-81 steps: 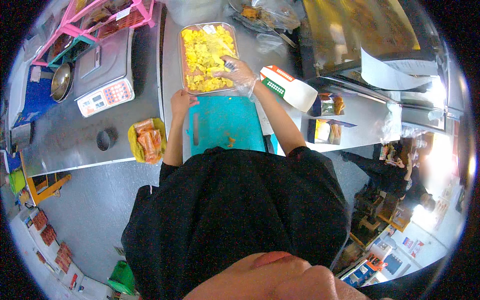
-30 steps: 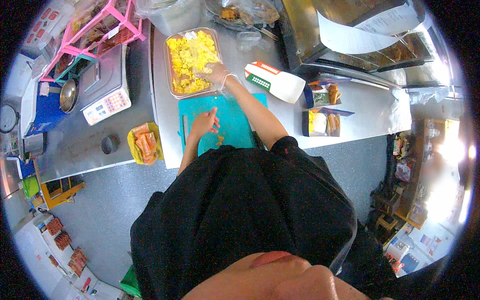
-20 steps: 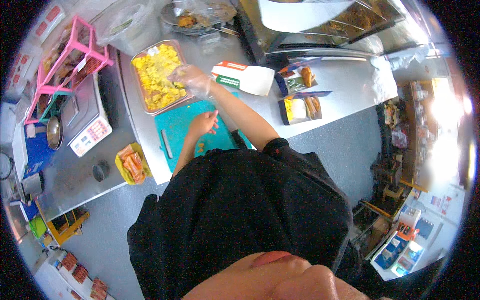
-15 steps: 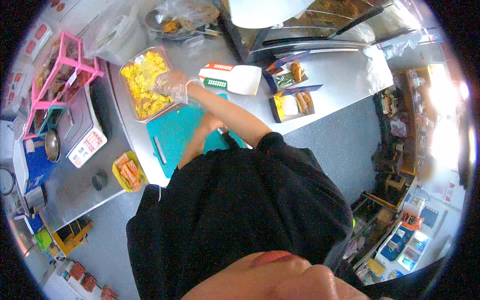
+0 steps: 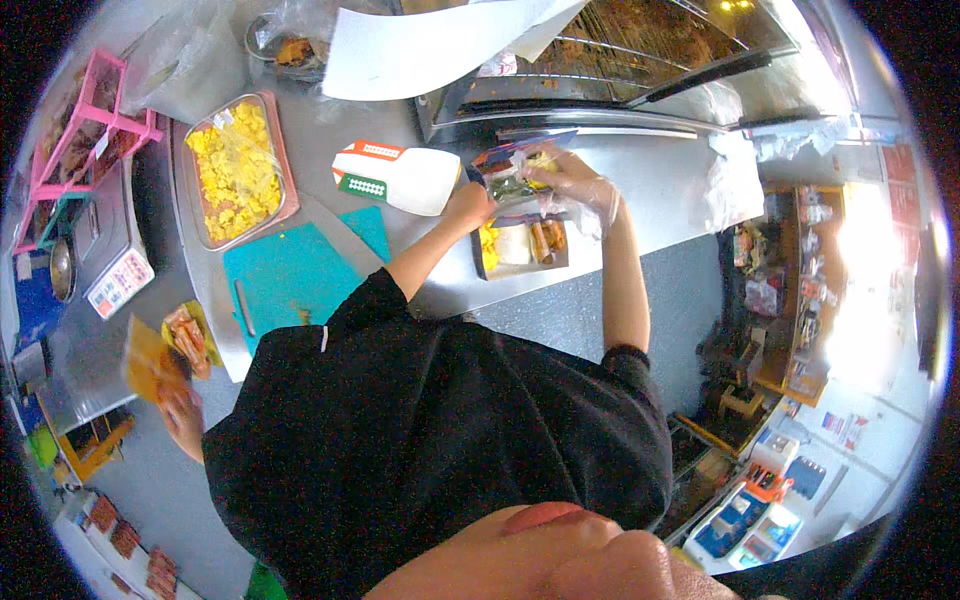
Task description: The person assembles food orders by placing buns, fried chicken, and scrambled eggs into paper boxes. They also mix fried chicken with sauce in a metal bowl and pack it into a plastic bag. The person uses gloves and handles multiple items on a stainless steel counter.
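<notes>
My right hand (image 5: 572, 183), in a clear plastic glove, is over the far food box (image 5: 512, 187), its fingers closed around some yellow scrambled egg (image 5: 541, 165). Green food lies in that box beneath it. My left hand (image 5: 470, 206), which looks bare, grips the box's left side; its fingertips are partly hidden. The near food box (image 5: 520, 268) stands just in front, holding egg, something white and browned pieces. Further left, a clear tray of scrambled egg (image 5: 237, 175) sits beside the teal cutting board (image 5: 290, 275).
A white carton with orange and green patches (image 5: 400, 178) lies left of the boxes. A grey blade-like strip (image 5: 342, 234) crosses the board. At lower left, another person's hand (image 5: 183, 415) holds an orange packet near a yellow bag (image 5: 195, 340). A glass-fronted cabinet (image 5: 620, 50) stands behind.
My right hand has gone from the egg tray to the far box. My left hand has left a dark handle and moved to that box. Another person's hand has appeared at lower left.
</notes>
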`<state>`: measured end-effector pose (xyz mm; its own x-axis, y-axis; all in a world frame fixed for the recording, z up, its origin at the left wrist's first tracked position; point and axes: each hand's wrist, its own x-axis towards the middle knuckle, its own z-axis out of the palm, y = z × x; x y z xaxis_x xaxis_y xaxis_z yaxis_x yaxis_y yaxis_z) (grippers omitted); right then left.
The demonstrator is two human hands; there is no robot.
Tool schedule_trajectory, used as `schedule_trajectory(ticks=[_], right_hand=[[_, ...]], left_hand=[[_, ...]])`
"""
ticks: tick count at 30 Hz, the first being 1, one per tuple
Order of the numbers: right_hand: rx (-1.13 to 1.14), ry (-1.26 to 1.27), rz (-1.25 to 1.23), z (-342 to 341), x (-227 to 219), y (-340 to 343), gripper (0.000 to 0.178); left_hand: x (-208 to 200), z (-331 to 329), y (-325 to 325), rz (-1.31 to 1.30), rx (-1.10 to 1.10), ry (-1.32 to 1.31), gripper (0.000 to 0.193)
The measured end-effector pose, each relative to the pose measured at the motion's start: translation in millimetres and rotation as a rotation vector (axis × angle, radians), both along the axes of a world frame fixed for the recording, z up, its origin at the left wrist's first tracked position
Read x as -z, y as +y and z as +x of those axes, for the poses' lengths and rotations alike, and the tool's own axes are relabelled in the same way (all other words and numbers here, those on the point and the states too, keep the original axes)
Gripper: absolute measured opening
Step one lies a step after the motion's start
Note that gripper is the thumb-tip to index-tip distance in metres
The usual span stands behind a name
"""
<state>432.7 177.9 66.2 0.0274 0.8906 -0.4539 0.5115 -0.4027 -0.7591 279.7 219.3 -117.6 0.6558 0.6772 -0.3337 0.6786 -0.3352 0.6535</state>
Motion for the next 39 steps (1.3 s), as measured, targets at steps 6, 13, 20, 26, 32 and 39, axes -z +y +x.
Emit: schedule_trajectory(ticks=[6,13,20,26,32,39], right_hand=[[-0.298,0.291,-0.342,40.3,77.4,38.6,0.040],[-0.532,0.008,-0.229,39.6,133.4,49.6,0.038],[-0.761,-0.427,0.498,29.6,141.4,33.6,0.044],[-0.838,-0.438,0.423,27.2,134.0,38.7,0.044],[-0.884,-0.609,0.390,23.9,129.2,27.0,0.041],[-0.747,-0.306,0.267,15.9,58.9,15.6,0.050]], left_hand=[[29.3,8.4,-4.2,-0.264,-0.088,-0.033,0.040],[45.9,-7.3,-9.6,-0.062,0.091,0.002,0.034],[87.2,-0.9,-17.5,-0.371,-0.364,-0.242,0.032],[75.4,-2.0,-19.8,-0.463,-0.397,-0.265,0.035],[40.2,-3.6,-20.4,-0.542,-0.446,-0.332,0.037],[25.9,-13.6,-24.0,-0.474,-0.332,-0.243,0.044]])
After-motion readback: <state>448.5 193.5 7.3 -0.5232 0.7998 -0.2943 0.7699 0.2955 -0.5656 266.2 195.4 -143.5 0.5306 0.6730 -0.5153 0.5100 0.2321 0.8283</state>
